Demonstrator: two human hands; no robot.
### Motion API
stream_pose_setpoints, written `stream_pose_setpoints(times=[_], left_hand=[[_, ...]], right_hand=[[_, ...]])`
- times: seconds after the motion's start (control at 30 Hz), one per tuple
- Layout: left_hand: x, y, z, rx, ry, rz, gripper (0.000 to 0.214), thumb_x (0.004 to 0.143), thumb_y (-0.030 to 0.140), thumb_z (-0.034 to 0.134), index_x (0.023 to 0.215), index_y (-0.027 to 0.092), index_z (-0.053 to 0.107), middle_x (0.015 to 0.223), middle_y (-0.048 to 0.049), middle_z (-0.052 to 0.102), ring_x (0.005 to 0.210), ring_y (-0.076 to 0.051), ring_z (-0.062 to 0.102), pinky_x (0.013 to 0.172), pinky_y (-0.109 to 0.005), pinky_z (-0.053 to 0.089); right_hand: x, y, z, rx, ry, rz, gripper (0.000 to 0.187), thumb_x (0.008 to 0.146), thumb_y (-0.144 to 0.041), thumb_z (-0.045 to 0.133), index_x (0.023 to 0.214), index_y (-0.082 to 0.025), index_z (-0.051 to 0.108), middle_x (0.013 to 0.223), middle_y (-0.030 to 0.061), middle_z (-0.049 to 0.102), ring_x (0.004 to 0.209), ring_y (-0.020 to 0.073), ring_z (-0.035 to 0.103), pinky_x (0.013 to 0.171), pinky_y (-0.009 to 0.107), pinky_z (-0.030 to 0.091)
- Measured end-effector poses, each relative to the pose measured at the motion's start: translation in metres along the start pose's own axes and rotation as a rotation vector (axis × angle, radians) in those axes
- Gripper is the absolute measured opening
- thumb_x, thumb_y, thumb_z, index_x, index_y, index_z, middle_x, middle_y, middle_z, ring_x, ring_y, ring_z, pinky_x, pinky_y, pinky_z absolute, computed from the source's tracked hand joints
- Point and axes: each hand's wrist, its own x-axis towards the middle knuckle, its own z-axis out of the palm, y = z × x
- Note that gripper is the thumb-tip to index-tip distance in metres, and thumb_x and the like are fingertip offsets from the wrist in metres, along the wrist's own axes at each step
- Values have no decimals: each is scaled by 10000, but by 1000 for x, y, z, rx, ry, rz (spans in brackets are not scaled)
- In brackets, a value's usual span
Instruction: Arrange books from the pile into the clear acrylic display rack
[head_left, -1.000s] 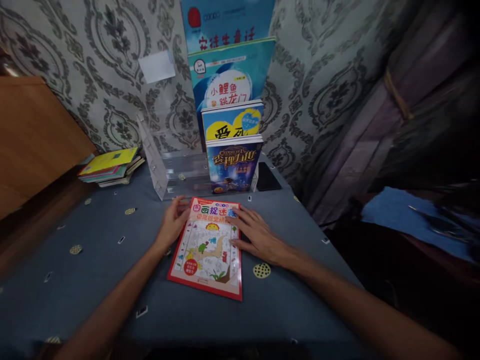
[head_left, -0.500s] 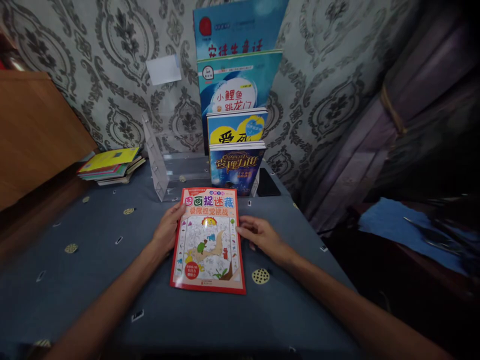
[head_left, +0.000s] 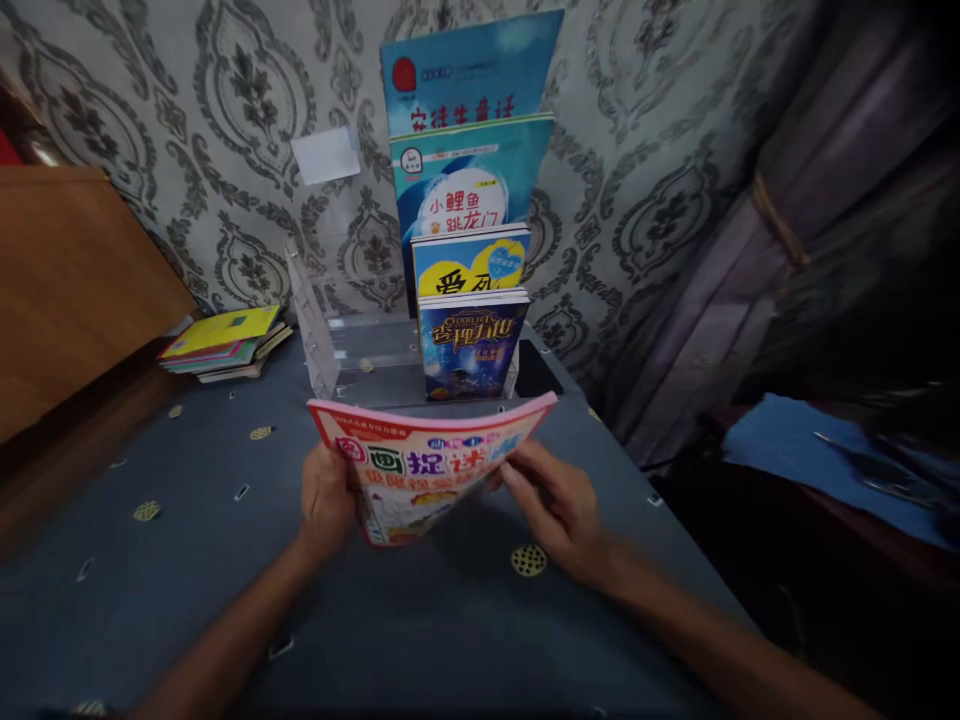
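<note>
I hold a thin red-edged picture book with a colourful cover above the table, its far edge tipped up. My left hand grips its left edge, fingers wrapped round it. My right hand holds the right edge, fingers curled under the cover. Just behind the book stands a clear acrylic tiered rack with several books upright in it: a dark blue one in front, then a yellow-and-blue one, and two tall blue ones at the back.
A grey-blue patterned cloth covers the table. A stack of thin books lies at the back left beside a wooden panel. A dark phone lies right of the rack. Patterned wallpaper is behind; a curtain and blue cloth hang right.
The picture book lay flat on the table under both hands; both hands have now gripped its sides and lifted it, tipping its far edge upward.
</note>
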Motion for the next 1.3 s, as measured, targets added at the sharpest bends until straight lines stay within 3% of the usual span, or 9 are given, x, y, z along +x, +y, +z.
stream_pose_setpoints(times=[0.1,0.23,0.37,0.53,0.6,0.73,0.8,1.13,1.3], left_hand=[[-4,3,-5,24,-167,36,453,662,613,841,702,170,758,663,-52,756,560,-185,686,535,-252,579],[-6,5,-7,-19,-469,-33,325,664,456,880,789,164,811,781,-106,794,710,-268,760,657,-339,646],[-5,7,-13,34,-647,-133,329,674,372,890,912,156,823,848,-132,799,760,-289,763,696,-378,652],[3,23,-11,83,-894,32,186,807,367,780,738,195,799,703,-120,747,648,-246,704,670,-395,634],[0,25,-8,158,-764,5,202,802,398,782,690,229,783,702,-99,748,700,-265,719,723,-422,649],[-13,13,-4,191,-245,-185,227,682,419,883,816,255,802,876,-45,798,886,-285,757,900,-428,638],[-17,7,-3,119,-154,-243,243,649,395,907,804,242,802,899,-47,803,902,-292,760,916,-426,632],[-15,8,-10,31,-304,-430,454,494,456,979,829,193,823,844,-73,807,825,-286,768,839,-422,653],[-14,7,-9,-7,-405,-446,463,553,486,953,866,167,832,930,-109,807,913,-319,767,913,-453,626]], right_hand=[[-3,2,4,-59,27,-58,209,1042,-213,444,1156,-194,618,863,48,687,715,151,658,658,277,567],[-13,15,11,-51,26,-83,137,1003,-228,539,1139,-221,558,810,9,639,674,149,628,625,267,554],[-28,25,14,-46,3,-59,385,960,-258,626,1314,-224,481,848,17,642,673,158,639,646,288,574],[-38,29,14,-122,-14,-40,564,956,-288,628,1466,-214,400,985,82,705,817,221,716,807,386,609],[-39,28,14,-164,1,-3,440,976,-296,584,1397,-224,477,955,83,722,784,232,724,781,398,619],[-38,23,18,-208,13,66,244,1021,-304,471,1226,-271,600,960,86,755,834,261,744,758,407,629],[-37,19,20,-191,-3,74,256,1023,-306,462,1238,-275,598,1047,98,761,929,276,746,808,423,630],[-36,22,19,-171,-21,185,223,1037,-359,431,1151,-244,585,928,79,729,849,240,724,758,369,623],[-39,23,19,-179,5,209,149,1018,-349,482,1098,-261,571,899,58,719,808,232,721,705,352,617]])
